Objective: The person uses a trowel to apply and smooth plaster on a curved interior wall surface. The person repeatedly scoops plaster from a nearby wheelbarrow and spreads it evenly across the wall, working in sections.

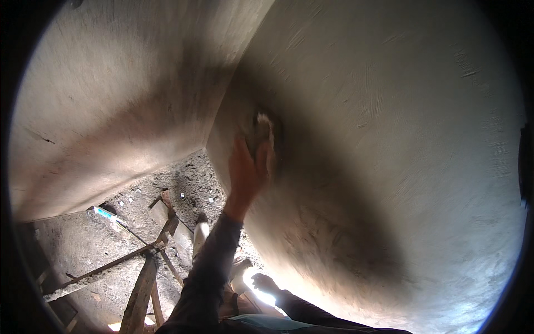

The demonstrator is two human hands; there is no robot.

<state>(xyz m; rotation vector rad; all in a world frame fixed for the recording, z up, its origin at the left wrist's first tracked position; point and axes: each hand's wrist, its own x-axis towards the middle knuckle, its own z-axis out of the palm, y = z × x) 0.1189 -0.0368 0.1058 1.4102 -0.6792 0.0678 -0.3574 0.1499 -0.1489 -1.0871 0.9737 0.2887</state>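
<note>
My left hand (250, 172) reaches up in a dark sleeve to the grey plastered wall (400, 122), close to the inner corner. Its fingers are wrapped round a palm-sized block (263, 127) with a pale edge, which appears to lie against the plaster. Motion blurs both hand and block, so the block's exact kind is unclear. Low in the picture, my right hand (265, 283) is a dark shape beside a very bright patch of light (260, 289). Its fingers are lost in the glare, and whether it holds anything does not show.
A second plastered wall (122, 94) meets this one at the left. Below, rough wooden timbers (142, 289) cross over a debris-strewn floor (194, 178). A white-and-blue tube-like item (109, 215) lies at the left. Broad shadows fall across both walls.
</note>
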